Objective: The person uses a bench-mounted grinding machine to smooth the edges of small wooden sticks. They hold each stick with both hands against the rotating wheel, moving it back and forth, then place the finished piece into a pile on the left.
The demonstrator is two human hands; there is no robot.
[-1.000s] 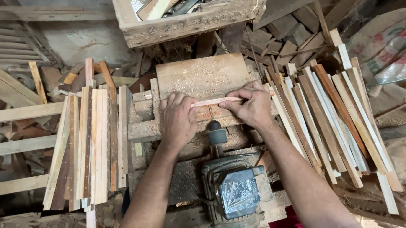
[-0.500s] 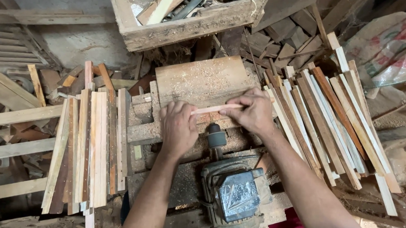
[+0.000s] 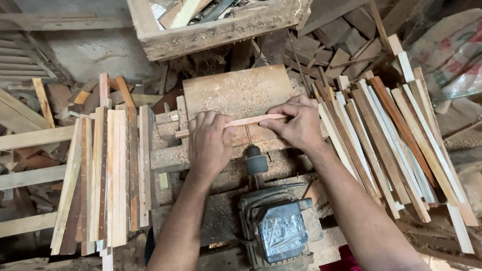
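Observation:
A thin pale wooden strip (image 3: pixel 247 121) lies across a sawdust-covered wooden machine table (image 3: pixel 237 89). My left hand (image 3: pixel 209 142) presses down on the strip's left part, fingers curled over it. My right hand (image 3: pixel 297 121) grips the strip's right end between thumb and fingers. Just below the hands a grey electric motor (image 3: pixel 280 229) with a shaft (image 3: pixel 255 162) points toward the strip.
A stack of cut wooden strips (image 3: pixel 106 173) lies to the left, and a larger pile of strips (image 3: pixel 392 136) fans out on the right. A wooden box of tools (image 3: pixel 214 15) sits behind the table. Planks and scrap lie at far left; a sack (image 3: pixel 464 50) at upper right.
Both hands have slid the strip slightly leftward along the table; its left end now sticks out past my left hand.

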